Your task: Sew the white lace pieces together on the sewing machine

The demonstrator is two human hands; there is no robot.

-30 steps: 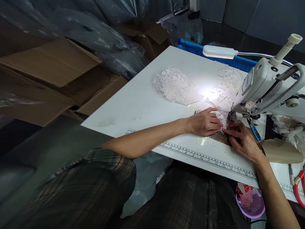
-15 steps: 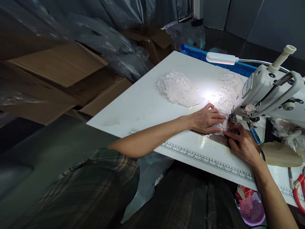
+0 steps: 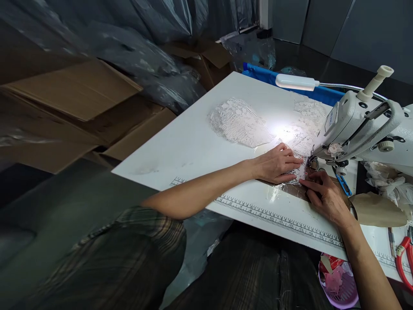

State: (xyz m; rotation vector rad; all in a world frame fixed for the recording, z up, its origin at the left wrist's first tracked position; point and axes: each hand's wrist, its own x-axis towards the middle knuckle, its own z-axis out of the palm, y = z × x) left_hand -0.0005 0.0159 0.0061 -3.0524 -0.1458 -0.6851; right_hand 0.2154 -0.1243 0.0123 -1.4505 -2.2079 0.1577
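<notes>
White lace fabric [image 3: 300, 175] lies under the needle area of a white sewing machine [image 3: 345, 125]. Pressed flat on it, my left hand [image 3: 275, 164] has its fingers stretched out toward the presser foot [image 3: 311, 162]. My right hand [image 3: 329, 198] rests to the right of the needle; its index fingertip touches the lace edge, and the thumb sits a little apart below. More of the lace [image 3: 240, 122] spreads over the table behind my left hand. Where the needle meets the fabric is too small to make out.
The white table [image 3: 180, 142] has a ruler scale [image 3: 274, 217] along its front. A lamp [image 3: 297, 82] lights the lace. Right of the machine are a blue cutter [image 3: 343, 184], a tan piece [image 3: 377, 209] and red-handled scissors [image 3: 400, 258]. Cardboard boxes [image 3: 80, 92] stand left; a purple basket [image 3: 343, 292] sits below.
The whole view has shifted slightly, moving most of the scene a little left. Both hands keep nearly the same place and pose on the lace.
</notes>
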